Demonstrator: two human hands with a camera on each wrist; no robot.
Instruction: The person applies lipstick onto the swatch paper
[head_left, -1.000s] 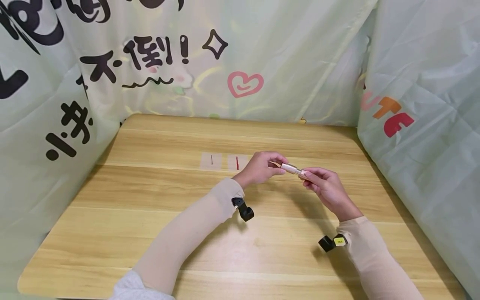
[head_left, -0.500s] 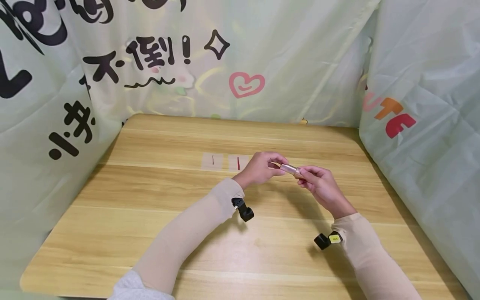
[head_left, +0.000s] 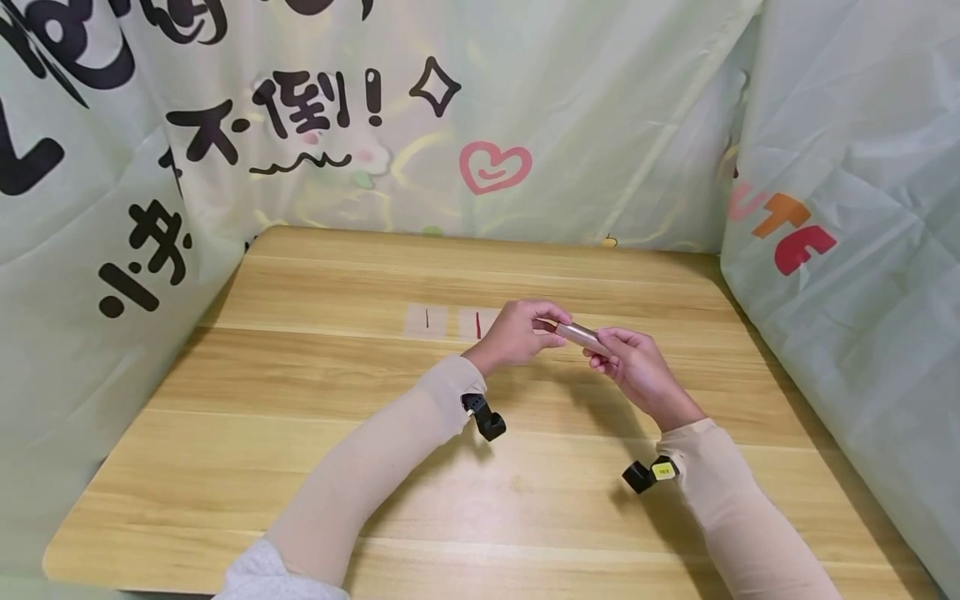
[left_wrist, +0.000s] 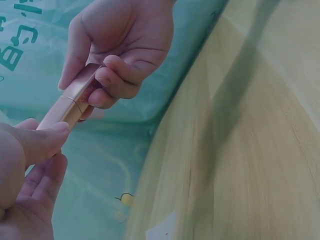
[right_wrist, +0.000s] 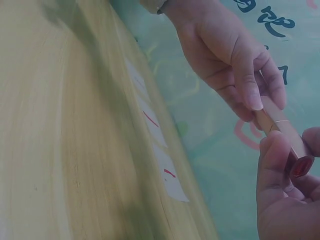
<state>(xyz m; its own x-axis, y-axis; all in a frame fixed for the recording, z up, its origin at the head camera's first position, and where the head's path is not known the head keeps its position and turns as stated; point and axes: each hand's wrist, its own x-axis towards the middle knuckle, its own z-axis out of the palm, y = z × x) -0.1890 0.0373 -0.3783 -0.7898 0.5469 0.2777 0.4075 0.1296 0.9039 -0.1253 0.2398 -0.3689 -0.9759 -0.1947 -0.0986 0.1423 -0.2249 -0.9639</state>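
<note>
Above the table, a slim rose-gold lipstick (head_left: 581, 336) spans the space between both hands. Its two parts meet at a thin seam, which shows in the left wrist view across the lipstick (left_wrist: 75, 101). My left hand (head_left: 517, 333) pinches the left end between thumb and fingers. The other end is gripped by my right hand (head_left: 637, 367), thumb on top. In the right wrist view, a dark red end face of the lipstick (right_wrist: 280, 125) shows beside the right thumb. Which part is the cap, I cannot tell.
Pale paper slips lie behind the left hand: one slip (head_left: 416, 322) with a thin dark stroke, another slip (head_left: 467, 322) with a red stroke. A third slip (right_wrist: 174, 182) shows in the right wrist view. Printed cloth (head_left: 600, 125) hangs around the wooden table (head_left: 300, 400).
The right hand has moved slightly left and up toward the left hand. The lipstick's parts, drawn partway apart with a narrower section showing between them, have come together.
</note>
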